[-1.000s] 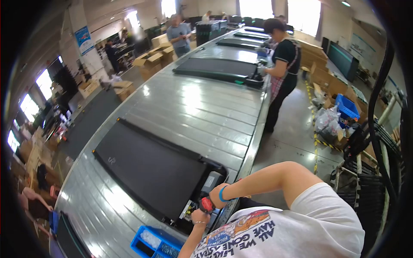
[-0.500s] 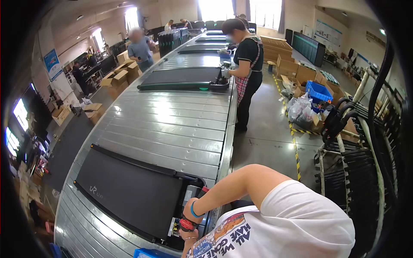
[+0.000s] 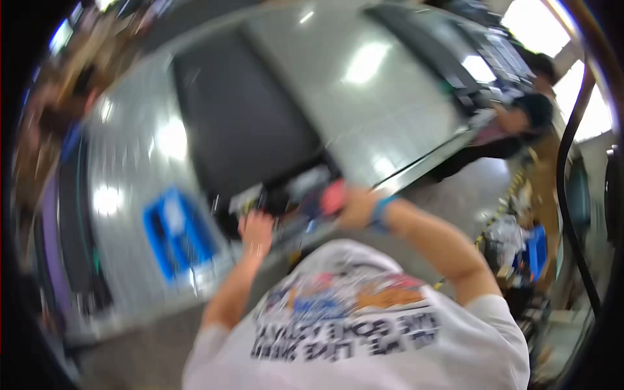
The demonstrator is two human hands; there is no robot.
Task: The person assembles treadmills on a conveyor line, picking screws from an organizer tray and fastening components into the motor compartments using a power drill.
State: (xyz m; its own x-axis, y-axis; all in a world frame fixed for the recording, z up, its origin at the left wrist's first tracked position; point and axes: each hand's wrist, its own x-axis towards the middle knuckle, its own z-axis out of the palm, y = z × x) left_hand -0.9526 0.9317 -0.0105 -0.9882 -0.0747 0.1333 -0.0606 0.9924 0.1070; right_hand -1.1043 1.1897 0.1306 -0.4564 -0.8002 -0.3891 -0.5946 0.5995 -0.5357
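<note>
A dark walking-pad treadmill lies on the metal conveyor table in front of me, its near end showing uncovered electronic parts. My right hand is closed around a red and black power drill, held over the right part of that end. At the left part of the same end, my left hand rests with fingers stretched toward the parts, apparently holding nothing. Motion blur hides the drill's tip and the small parts.
A blue bin with something pale inside stands on the table left of the treadmill. Another dark treadmill is farther along, with a co-worker beside it. A dark cable hangs at right.
My view has swung left and down, bringing the blue bin fully into sight. My hands have moved apart; the drill is now at the treadmill end's right side.
</note>
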